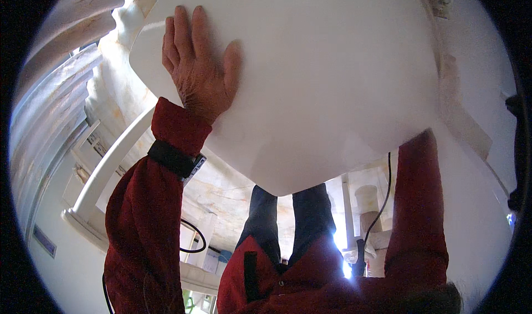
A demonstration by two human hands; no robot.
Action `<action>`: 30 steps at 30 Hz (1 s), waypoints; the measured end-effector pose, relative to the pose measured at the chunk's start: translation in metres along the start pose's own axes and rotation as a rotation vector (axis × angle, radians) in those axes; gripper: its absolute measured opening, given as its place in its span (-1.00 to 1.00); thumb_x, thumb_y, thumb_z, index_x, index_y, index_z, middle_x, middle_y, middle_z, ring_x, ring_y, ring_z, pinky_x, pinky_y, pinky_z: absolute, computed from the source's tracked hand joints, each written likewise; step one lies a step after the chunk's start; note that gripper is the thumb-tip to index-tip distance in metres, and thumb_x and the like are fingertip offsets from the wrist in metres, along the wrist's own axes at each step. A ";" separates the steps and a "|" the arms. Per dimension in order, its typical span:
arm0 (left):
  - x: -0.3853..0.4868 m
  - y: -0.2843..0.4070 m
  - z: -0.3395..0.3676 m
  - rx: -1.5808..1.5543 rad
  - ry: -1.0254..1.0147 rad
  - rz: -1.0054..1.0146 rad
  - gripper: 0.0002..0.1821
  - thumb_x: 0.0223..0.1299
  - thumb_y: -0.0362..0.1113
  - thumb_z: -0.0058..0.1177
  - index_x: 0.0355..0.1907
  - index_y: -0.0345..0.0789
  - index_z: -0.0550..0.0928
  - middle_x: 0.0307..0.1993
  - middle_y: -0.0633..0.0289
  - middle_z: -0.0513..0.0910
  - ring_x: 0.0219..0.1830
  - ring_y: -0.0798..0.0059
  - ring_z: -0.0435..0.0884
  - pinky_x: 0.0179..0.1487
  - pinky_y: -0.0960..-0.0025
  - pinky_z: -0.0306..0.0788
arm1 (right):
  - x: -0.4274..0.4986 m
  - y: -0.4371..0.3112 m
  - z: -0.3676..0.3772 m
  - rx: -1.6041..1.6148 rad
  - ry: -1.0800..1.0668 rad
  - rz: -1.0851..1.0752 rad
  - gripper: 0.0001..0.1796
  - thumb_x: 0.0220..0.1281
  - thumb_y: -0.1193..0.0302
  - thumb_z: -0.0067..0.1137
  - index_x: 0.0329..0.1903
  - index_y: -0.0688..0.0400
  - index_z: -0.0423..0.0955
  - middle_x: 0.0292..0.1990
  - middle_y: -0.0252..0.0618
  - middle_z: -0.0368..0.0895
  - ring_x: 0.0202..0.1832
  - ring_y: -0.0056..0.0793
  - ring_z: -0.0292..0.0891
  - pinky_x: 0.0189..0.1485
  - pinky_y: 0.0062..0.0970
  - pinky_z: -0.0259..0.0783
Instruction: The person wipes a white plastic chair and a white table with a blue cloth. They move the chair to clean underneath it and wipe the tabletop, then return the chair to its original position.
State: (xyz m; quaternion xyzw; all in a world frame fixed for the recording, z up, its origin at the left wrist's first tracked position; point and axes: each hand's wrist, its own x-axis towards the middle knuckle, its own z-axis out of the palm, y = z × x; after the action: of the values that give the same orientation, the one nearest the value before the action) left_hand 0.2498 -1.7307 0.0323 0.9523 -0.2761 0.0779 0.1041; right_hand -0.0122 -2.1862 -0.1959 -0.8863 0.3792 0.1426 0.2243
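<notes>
A large, smooth white panel [316, 77] with rounded corners fills the upper middle, one corner pointing down towards my legs. My left hand [203, 64] lies flat against its left part, thumb spread from the fingers. It grasps nothing. A dark strap with a small device [178, 162] circles my left forearm over the red sleeve. On the right, my other red sleeve [417, 201] reaches up to the panel's lower right edge. The right hand is hidden behind that edge, so its hold on the panel cannot be seen.
Pale draped curtains [54, 93] hang at the left. A curved white furniture rail [112, 160] stands beside my left arm. Beneath me is a marble-patterned floor [224, 181]. A black cable [384, 197] hangs near my right arm, and a white wall [469, 214] rises at the right.
</notes>
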 end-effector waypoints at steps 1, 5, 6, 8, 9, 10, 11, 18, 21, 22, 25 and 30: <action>0.000 0.000 0.001 -0.010 0.031 0.008 -0.36 0.27 -0.11 -0.09 0.31 -0.39 0.20 0.33 -0.17 0.13 0.37 -0.11 0.06 0.36 -0.02 -0.10 | 0.001 0.004 0.004 -0.003 -0.011 0.002 -0.62 0.00 0.47 0.12 -0.05 0.29 0.47 -0.10 0.08 0.55 -0.02 0.04 0.45 0.05 -0.19 0.35; 0.001 0.000 0.005 0.020 -0.046 -0.011 -0.25 0.20 0.05 -0.08 0.32 -0.37 0.15 0.32 -0.22 0.08 0.36 -0.19 0.02 0.33 -0.12 -0.10 | 0.000 0.017 0.013 -0.011 -0.054 0.016 -0.63 0.01 0.45 0.11 -0.07 0.30 0.47 -0.10 0.08 0.56 -0.03 0.05 0.45 0.05 -0.19 0.35; 0.001 -0.001 0.005 0.022 -0.049 -0.011 -0.25 0.20 0.05 -0.08 0.31 -0.38 0.15 0.32 -0.23 0.08 0.36 -0.19 0.03 0.33 -0.12 -0.09 | -0.001 0.018 0.015 -0.010 -0.059 0.014 -0.63 0.01 0.45 0.11 -0.07 0.30 0.47 -0.10 0.09 0.56 -0.03 0.05 0.46 0.04 -0.19 0.35; 0.002 -0.001 0.005 0.023 -0.046 -0.005 -0.25 0.20 0.05 -0.08 0.31 -0.38 0.15 0.32 -0.24 0.08 0.35 -0.20 0.03 0.33 -0.12 -0.09 | -0.004 0.023 0.017 -0.009 -0.073 0.016 -0.64 0.02 0.44 0.11 -0.07 0.30 0.47 -0.11 0.09 0.56 -0.04 0.05 0.46 0.04 -0.19 0.35; 0.003 -0.001 0.005 0.022 -0.046 -0.004 -0.25 0.20 0.05 -0.08 0.31 -0.38 0.15 0.32 -0.25 0.08 0.35 -0.20 0.03 0.33 -0.12 -0.08 | -0.006 0.025 0.018 -0.004 -0.083 0.015 -0.64 0.02 0.44 0.10 -0.08 0.31 0.47 -0.11 0.09 0.56 -0.04 0.05 0.46 0.04 -0.19 0.35; 0.003 -0.001 0.005 0.017 -0.041 -0.004 -0.25 0.20 0.05 -0.08 0.31 -0.38 0.15 0.31 -0.25 0.08 0.35 -0.20 0.03 0.32 -0.12 -0.08 | -0.009 0.028 0.018 -0.003 -0.091 0.011 -0.64 0.03 0.43 0.10 -0.08 0.31 0.47 -0.11 0.09 0.56 -0.04 0.05 0.46 0.04 -0.19 0.35; 0.003 -0.001 0.005 0.024 -0.031 0.009 -0.25 0.20 0.05 -0.08 0.31 -0.38 0.15 0.31 -0.25 0.08 0.35 -0.20 0.03 0.32 -0.13 -0.08 | -0.011 0.030 0.020 0.003 -0.098 0.005 -0.64 0.03 0.43 0.10 -0.08 0.31 0.47 -0.11 0.09 0.56 -0.04 0.05 0.46 0.04 -0.19 0.36; 0.004 0.000 0.002 0.015 -0.039 -0.010 -0.24 0.17 0.02 -0.04 0.31 -0.39 0.15 0.32 -0.25 0.05 0.35 -0.20 0.03 0.32 -0.13 -0.08 | -0.053 0.032 -0.008 0.172 -0.206 -0.103 -0.65 0.05 0.40 0.09 -0.10 0.33 0.48 -0.12 0.11 0.57 -0.05 0.06 0.47 0.02 -0.19 0.36; 0.004 -0.001 0.001 -0.001 -0.022 -0.017 -0.24 0.16 0.01 -0.02 0.31 -0.38 0.15 0.33 -0.24 0.05 0.35 -0.20 0.03 0.33 -0.13 -0.09 | -0.089 -0.003 -0.075 0.051 -0.427 0.096 -0.64 0.02 0.32 0.07 -0.17 0.33 0.50 -0.24 0.11 0.61 -0.18 0.06 0.53 -0.10 -0.16 0.39; 0.004 -0.002 0.002 -0.011 -0.018 -0.017 -0.24 0.15 0.00 -0.02 0.31 -0.39 0.15 0.33 -0.24 0.05 0.35 -0.20 0.03 0.33 -0.13 -0.09 | -0.111 -0.017 -0.116 0.035 -0.409 0.029 -0.64 -0.02 0.32 0.08 -0.22 0.35 0.52 -0.32 0.12 0.62 -0.26 0.00 0.56 -0.18 -0.20 0.40; 0.003 -0.002 0.002 0.008 -0.030 -0.038 -0.23 0.15 0.01 -0.02 0.31 -0.39 0.15 0.34 -0.23 0.04 0.36 -0.20 0.02 0.35 -0.11 -0.11 | -0.144 -0.087 -0.197 0.114 -0.577 0.097 -0.68 -0.01 0.34 0.11 -0.25 0.33 0.54 -0.33 -0.07 0.65 -0.27 -0.23 0.57 -0.17 -0.28 0.43; 0.003 0.003 0.000 0.029 -0.076 -0.067 -0.23 0.15 0.01 -0.03 0.32 -0.40 0.14 0.34 -0.21 0.04 0.38 -0.17 -0.01 0.36 -0.09 -0.13 | -0.185 -0.204 -0.239 0.909 -0.270 0.012 -0.79 0.16 0.37 0.15 -0.19 0.21 0.56 -0.29 -0.35 0.63 -0.26 -0.50 0.52 -0.15 -0.35 0.46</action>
State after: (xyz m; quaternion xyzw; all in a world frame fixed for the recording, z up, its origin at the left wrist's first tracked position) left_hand 0.2507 -1.7348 0.0335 0.9647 -0.2466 0.0420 0.0822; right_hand 0.0329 -2.0696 0.1466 -0.6696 0.3759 0.0776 0.6359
